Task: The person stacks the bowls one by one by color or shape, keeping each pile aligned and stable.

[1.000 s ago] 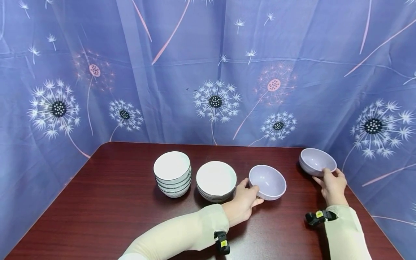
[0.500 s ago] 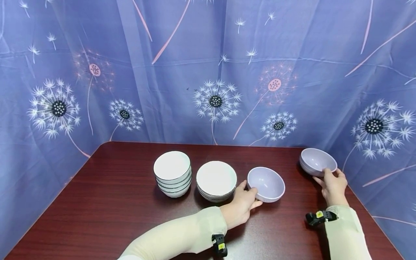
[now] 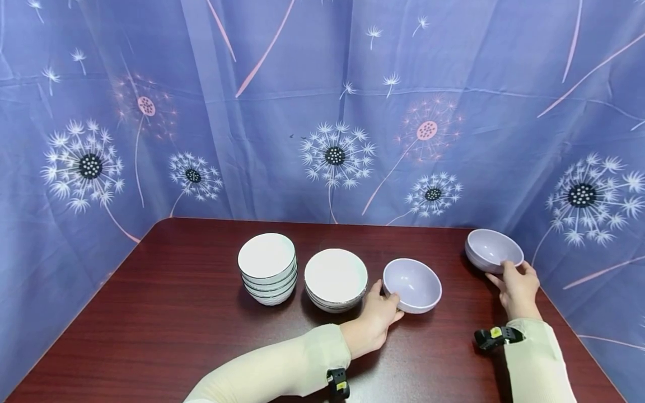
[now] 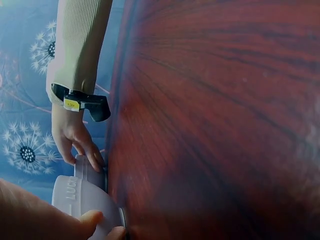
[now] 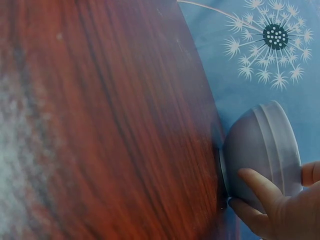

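In the head view two lavender bowls stand upright on the right half of the table. My left hand (image 3: 372, 323) holds the nearer lavender bowl (image 3: 415, 284) at its near-left side, with the thumb at the rim. Raised letters show on this bowl's (image 4: 75, 192) outer wall in the left wrist view. By the far right corner, my right hand (image 3: 519, 290) grips the other lavender bowl (image 3: 491, 249), thumb and fingers on either side of its wall. That bowl's (image 5: 250, 155) base appears to sit on the table in the right wrist view.
Left of the held bowls stand a short stack of white bowls (image 3: 335, 277) and a taller stack of white bowls (image 3: 267, 263). The shorter stack is close beside my left hand. A blue dandelion-print curtain (image 3: 282, 112) borders the dark red wooden table (image 3: 166, 313) at the back and sides.
My left hand and the nearer lavender bowl have shifted slightly left and toward me, mostly in the first half second. My right hand and its bowl have stayed in place.
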The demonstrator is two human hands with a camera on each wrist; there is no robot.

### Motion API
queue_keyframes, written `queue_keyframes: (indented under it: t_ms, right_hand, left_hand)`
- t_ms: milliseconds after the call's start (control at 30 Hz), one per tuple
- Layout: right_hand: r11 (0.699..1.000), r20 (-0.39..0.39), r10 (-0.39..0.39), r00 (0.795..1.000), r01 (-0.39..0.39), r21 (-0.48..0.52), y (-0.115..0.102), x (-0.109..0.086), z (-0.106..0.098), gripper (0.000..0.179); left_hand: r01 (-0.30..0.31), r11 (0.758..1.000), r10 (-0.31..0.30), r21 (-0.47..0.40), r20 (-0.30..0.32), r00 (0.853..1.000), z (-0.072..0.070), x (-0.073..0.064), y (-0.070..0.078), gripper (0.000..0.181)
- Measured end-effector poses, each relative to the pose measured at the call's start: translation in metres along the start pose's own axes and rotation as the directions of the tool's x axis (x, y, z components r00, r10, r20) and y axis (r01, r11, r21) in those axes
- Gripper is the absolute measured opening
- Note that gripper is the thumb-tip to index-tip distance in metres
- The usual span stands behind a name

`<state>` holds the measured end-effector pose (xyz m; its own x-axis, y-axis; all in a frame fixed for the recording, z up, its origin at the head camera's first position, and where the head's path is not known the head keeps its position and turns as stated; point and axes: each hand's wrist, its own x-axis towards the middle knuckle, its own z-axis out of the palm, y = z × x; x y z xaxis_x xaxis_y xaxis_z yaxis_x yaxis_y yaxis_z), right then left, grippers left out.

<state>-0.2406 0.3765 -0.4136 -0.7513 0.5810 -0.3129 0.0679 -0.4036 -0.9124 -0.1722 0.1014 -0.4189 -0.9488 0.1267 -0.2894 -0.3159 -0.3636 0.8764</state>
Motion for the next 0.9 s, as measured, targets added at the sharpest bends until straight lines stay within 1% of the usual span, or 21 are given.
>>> queue_keyframes:
  t_ms: [100,167,333,400,533,700,733,800,900]
  right_hand:
    - [1.000,0.004,0.001,1.000,-0.001,0.003,0.000,0.000,0.000,0.067]
    - [1.000,0.003,0.001,1.000,-0.001,0.006,0.000,0.001,0.000,0.067]
    - [1.000,-0.011,0.003,1.000,-0.003,0.019,0.001,0.000,0.000,0.066]
    - [1.000,-0.016,0.002,1.000,-0.001,0.018,0.001,0.000,-0.001,0.065]
    - [1.000,-0.021,0.006,1.000,-0.005,0.012,0.001,0.000,-0.001,0.066]
    - [1.000,-0.022,0.016,1.000,-0.015,0.016,0.000,0.001,-0.001,0.067]
    - [1.000,-0.022,0.015,1.000,-0.015,0.016,0.000,0.001,-0.001,0.067]
    - [1.000,-0.022,0.014,1.000,-0.013,0.021,0.000,0.001,-0.001,0.067]
    - [1.000,-0.024,0.013,1.000,-0.013,0.018,0.000,0.002,-0.001,0.067]
  left_hand:
    - [-0.011,0.999,0.011,0.038,0.013,1.000,-0.001,-0.001,0.001,0.065]
    - [-0.027,0.995,0.026,0.094,0.005,1.000,-0.001,-0.001,0.002,0.067]
    - [-0.051,0.971,0.055,0.234,-0.009,0.998,-0.003,0.000,0.004,0.077]
    - [-0.054,0.966,0.055,0.253,0.004,0.998,-0.004,0.001,0.004,0.083]
    - [-0.083,0.951,0.080,0.297,0.024,0.997,-0.006,0.005,0.004,0.093]
    - [-0.141,0.905,0.140,0.401,0.032,0.990,-0.007,0.008,0.004,0.101]
    - [-0.148,0.899,0.146,0.411,0.037,0.989,-0.008,0.009,0.004,0.101]
    - [-0.156,0.892,0.150,0.424,0.046,0.988,-0.008,0.010,0.004,0.103]
    - [-0.160,0.892,0.147,0.423,0.064,0.987,-0.009,0.012,0.004,0.104]
